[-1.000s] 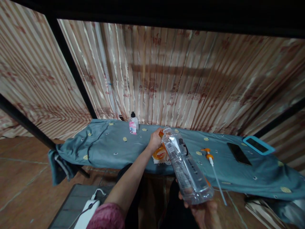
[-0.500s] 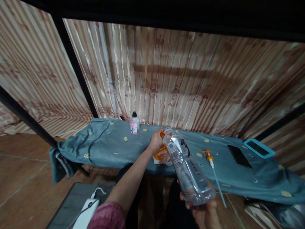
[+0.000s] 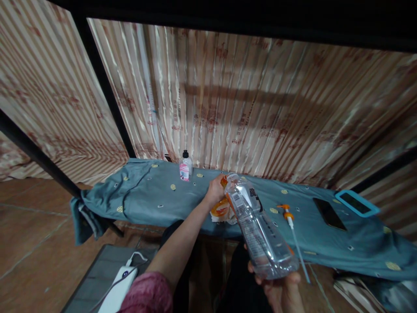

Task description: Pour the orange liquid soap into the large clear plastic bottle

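Brown floor tiles [image 3: 29, 230] with pale joints spread below the hands; to their left, a smooth white box [image 3: 119, 284] with a cord [image 3: 107, 292] sits on a grey panel [image 3: 93, 271]. Nearest, the right hand [image 3: 280, 292] cups the base of a glossy clear bottle [image 3: 257, 230], which slants away between the hands, its mouth just beside the left hand [image 3: 215, 191]. That left hand grasps a shiny orange piece [image 3: 223, 181]. Just below it shows a translucent amber container [image 3: 220, 210], partly hidden, by crumpled tissue [image 3: 223, 220]; whether piece and container are one, I cannot tell. Right of the hands, an orange pump [image 3: 288, 215], a flat phone [image 3: 329, 214] and a blue-rimmed tablet [image 3: 358, 203] lie on wrinkled teal cloth [image 3: 146, 200]. Beyond the left hand stands a black-capped bottle [image 3: 185, 168]; behind everything hangs a pleated, striped curtain [image 3: 228, 108].
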Demonstrator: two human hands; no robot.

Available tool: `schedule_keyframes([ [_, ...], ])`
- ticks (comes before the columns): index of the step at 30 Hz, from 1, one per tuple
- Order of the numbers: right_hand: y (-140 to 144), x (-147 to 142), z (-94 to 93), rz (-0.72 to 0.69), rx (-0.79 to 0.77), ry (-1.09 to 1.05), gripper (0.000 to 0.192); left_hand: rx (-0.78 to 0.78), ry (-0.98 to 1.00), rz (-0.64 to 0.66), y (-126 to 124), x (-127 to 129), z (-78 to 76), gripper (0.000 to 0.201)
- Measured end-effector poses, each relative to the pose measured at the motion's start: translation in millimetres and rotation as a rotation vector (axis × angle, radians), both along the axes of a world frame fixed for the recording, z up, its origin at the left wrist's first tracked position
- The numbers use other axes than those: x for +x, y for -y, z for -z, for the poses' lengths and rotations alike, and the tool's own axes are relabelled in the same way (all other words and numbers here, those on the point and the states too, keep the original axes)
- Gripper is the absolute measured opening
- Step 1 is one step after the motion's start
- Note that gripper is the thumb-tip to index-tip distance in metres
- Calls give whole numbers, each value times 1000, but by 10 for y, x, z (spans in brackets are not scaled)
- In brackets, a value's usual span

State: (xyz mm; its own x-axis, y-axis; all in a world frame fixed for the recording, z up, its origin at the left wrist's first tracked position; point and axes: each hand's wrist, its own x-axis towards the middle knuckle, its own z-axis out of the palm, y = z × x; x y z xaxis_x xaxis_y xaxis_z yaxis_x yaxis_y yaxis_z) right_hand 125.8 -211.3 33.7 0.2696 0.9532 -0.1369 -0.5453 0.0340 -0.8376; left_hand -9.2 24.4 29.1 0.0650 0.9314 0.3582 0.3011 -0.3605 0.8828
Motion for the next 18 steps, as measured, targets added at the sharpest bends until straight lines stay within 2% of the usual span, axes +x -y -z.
schedule_keyframes([
  [10, 10, 12, -19, -9, -8, 4, 93, 9, -29, -6, -3, 3, -10, 27],
  [18, 12, 2, -38, -9, -19, 16, 103, -22, -19, 10, 15, 11, -35, 24],
])
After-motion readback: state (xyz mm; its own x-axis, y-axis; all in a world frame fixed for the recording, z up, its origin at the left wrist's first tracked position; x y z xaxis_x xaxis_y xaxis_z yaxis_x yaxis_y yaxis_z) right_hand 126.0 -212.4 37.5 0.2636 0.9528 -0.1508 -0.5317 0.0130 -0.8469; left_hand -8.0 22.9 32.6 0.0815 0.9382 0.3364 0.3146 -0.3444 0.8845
